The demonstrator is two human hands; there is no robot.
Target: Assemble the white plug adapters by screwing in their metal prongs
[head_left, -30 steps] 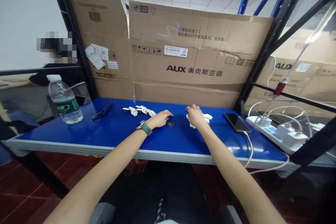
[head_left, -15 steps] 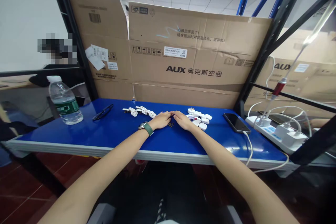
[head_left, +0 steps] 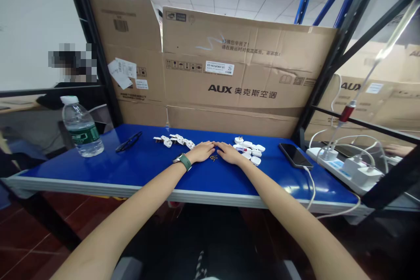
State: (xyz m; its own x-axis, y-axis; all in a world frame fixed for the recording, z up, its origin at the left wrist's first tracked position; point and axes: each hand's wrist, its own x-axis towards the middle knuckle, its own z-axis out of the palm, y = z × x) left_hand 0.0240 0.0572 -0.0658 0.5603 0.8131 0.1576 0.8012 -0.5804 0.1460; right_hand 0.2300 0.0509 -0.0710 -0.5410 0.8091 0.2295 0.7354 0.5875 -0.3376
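Both my hands lie palm down on the blue tabletop (head_left: 147, 170), fingertips almost meeting. My left hand (head_left: 202, 152), with a green-strapped watch (head_left: 183, 161) on its wrist, has its fingers stretched out flat. My right hand (head_left: 227, 153) also rests with fingers extended. Between the hands sits a small pile of thin brass-coloured pieces (head_left: 214, 158), which look like screws. Left of my left hand are several white plug parts (head_left: 177, 140) with metal prongs showing. Several white plug covers (head_left: 251, 148) are grouped just right of my right hand, one with a red spot.
A water bottle (head_left: 82, 129) and black glasses (head_left: 129, 141) stand at the left. On the right lie a phone (head_left: 295, 155) on a white cable and a power strip (head_left: 341, 170) with chargers. Cardboard (head_left: 229, 70) walls the back. Another person (head_left: 74, 68) is at far left.
My right hand has shifted slightly, so more of the brass-coloured pile shows between the hands. The view has tilted a little; the plug parts look much the same.
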